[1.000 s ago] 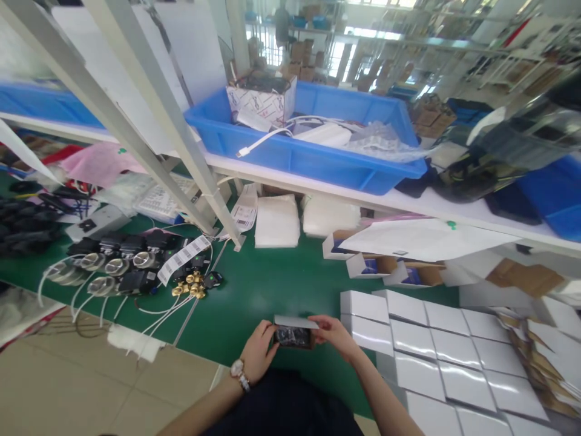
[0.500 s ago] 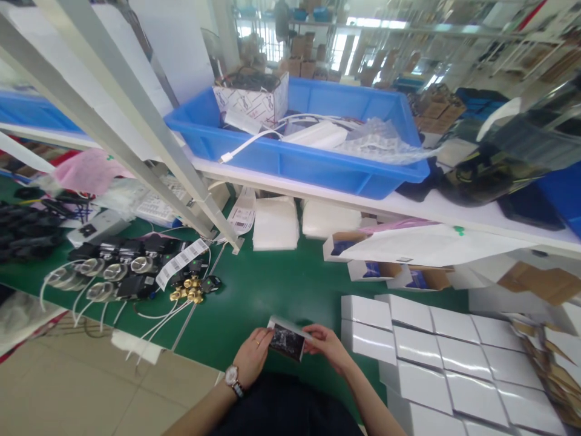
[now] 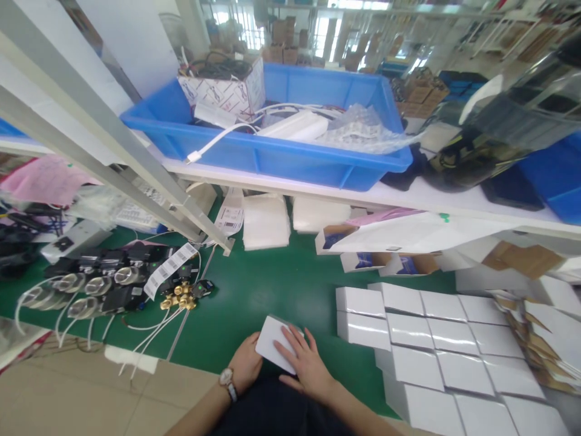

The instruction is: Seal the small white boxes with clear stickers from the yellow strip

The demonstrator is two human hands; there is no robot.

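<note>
A small white box (image 3: 273,343) is at the front edge of the green table, its lid lying flat on top, so its contents are hidden. My left hand (image 3: 247,362), with a watch on its wrist, is closed around the box's left side. Across the right part of the lid lies my right hand (image 3: 309,366), fingers spread and stretched out, thumb apart near the lower edge. To the right stand rows of similar white boxes (image 3: 447,336).
Black devices with metal cylinders (image 3: 100,284) and brass fittings (image 3: 184,297) with white cables sit on the left. A blue bin (image 3: 299,154) rests on the shelf above. Under the shelf are stacks of white sheets (image 3: 265,222) and opened boxes (image 3: 361,260). A slanted metal post (image 3: 167,184) stands at left.
The box was open, showing dark contents; its white lid now covers them. My right hand has moved from the box's right edge onto the lid. The view has shifted slightly.
</note>
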